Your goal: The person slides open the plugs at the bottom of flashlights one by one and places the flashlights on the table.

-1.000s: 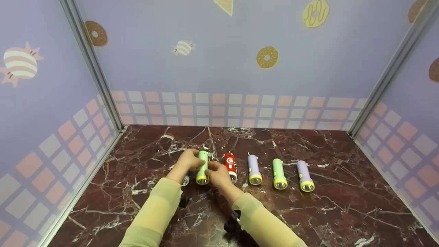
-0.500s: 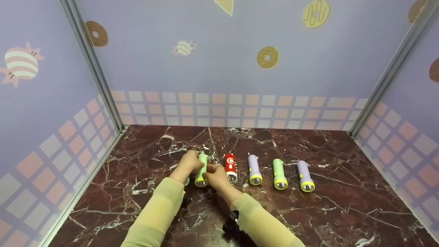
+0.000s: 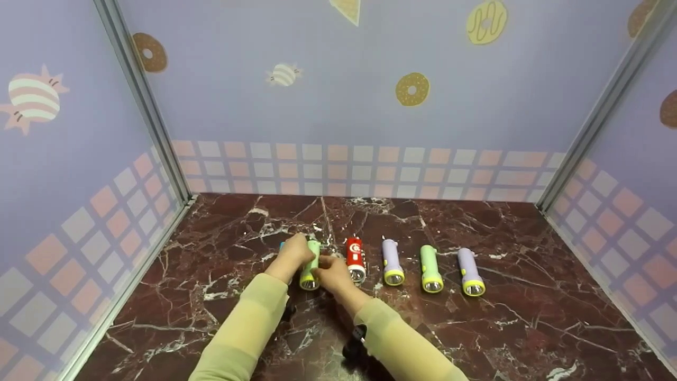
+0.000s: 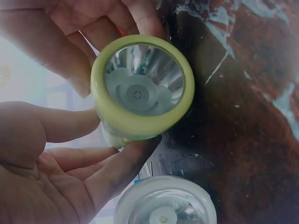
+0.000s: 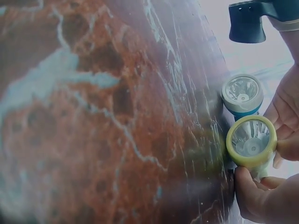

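A light green flashlight (image 3: 311, 274) with a yellow rim lies lens toward me on the dark marbled table. My left hand (image 3: 294, 255) pinches its left side between thumb and fingers. From the other side, my right hand (image 3: 334, 273) grips it near the head, its thumb close to the yellow rim (image 4: 142, 119). A blue flashlight with a whitish rim (image 5: 242, 93) lies just left of the green one. The left hand hides most of it in the head view. Right of my right hand sits a red flashlight (image 3: 355, 256) with a white rim.
Farther right, a purple flashlight (image 3: 391, 259), a second green one (image 3: 430, 267) and another purple flashlight (image 3: 469, 270) form a row, lenses toward me. Purple printed walls with metal corner posts enclose the marbled table (image 3: 502, 338) at the back and sides.
The green flashlight has shifted slightly toward me and tilted a little, its lens end drifting left. Both hands have moved with it. The left hand now covers the blue flashlight's lens.
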A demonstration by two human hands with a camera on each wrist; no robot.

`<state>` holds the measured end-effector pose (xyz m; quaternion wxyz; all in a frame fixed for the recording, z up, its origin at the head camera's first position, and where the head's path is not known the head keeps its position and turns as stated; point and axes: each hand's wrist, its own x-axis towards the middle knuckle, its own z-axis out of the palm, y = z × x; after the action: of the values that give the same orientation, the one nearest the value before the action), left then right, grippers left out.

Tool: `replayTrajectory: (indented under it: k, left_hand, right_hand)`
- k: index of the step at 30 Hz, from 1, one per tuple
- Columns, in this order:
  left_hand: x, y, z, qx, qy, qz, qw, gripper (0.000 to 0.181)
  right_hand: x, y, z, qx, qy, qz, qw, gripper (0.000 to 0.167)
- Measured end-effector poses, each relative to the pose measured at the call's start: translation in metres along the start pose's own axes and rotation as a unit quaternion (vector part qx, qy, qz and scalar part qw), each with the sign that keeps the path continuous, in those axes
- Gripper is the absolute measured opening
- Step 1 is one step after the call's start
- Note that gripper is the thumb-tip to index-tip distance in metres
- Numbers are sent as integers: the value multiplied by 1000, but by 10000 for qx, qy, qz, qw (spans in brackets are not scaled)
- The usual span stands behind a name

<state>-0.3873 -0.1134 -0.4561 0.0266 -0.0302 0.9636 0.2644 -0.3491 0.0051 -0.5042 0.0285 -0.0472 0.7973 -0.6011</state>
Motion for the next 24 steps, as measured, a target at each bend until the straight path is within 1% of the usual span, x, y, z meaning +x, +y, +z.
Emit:
replayTrajectory:
  k: [5,10,12,17,20,24]
  left_hand:
    - [0,1,1,67,-83,-92,9999,37]
    - [0,2,2,216,-56,-23,9997,36]
    - [0,2,2,287,-34,20,9996,36]
    - [0,2,2,348,-118,27,9993,36]
    - [-1,3,2,282,-131,29,9995,31]
    - [-2,3,2,221,-72,84,9997,25]
  right_hand:
    - [0,1,0,-127,-23,-208,9997,42]
    - [-1,2,0,-145,-67,-353,9992,37]
    - [-2,2,0,-119,-95,-348,9993,37]
    - [-3,2,1,0,-135,-180,9997,39]
    - [-3,2,1,0,-125,-135,9998,39]
    - [-3,2,0,-47,-123,-189,9997,38]
